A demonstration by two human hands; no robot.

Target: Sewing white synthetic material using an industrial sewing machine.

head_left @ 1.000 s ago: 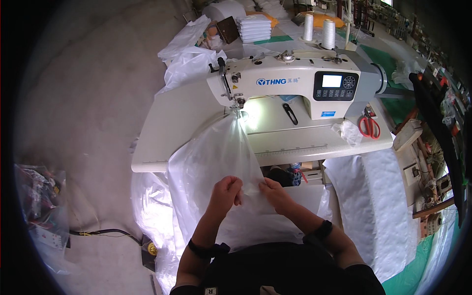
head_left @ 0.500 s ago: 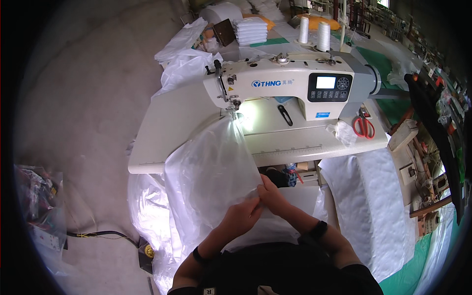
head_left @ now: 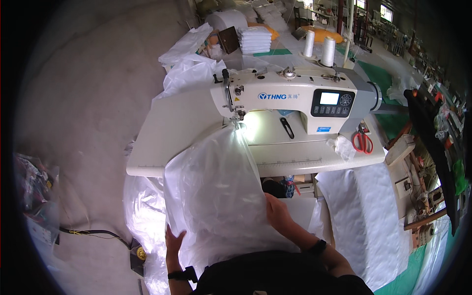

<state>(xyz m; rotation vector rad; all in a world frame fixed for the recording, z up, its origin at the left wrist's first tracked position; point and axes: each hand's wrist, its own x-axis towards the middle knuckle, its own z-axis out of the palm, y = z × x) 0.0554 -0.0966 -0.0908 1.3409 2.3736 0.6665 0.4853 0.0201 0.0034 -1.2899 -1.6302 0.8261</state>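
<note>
A sheet of thin translucent white plastic film [head_left: 216, 182] hangs from under the needle of a white sewing machine [head_left: 275, 96] and spreads down over the bed's front edge toward me. At the sheet's right edge my right hand [head_left: 279, 215] is closed, its fingertips partly hidden by the film. My left hand [head_left: 174, 240] is at the lower left edge of the sheet, thumb spread away from the fingers; whether it touches the film is hard to tell. The machine's lamp lights the needle area.
Red-handled scissors [head_left: 362, 142] and a crumpled white scrap [head_left: 342, 147] lie on the bed's right side. Two white thread cones [head_left: 328, 51] stand behind the machine. White quilted sheeting [head_left: 364, 216] drapes at right; shiny film [head_left: 145, 211] hangs at left. A black cable [head_left: 98, 231] crosses the floor.
My hands were together at the sheet's lower right corner. The left hand has moved away to the left edge, and the film is spread wider. The right hand remains at the right edge.
</note>
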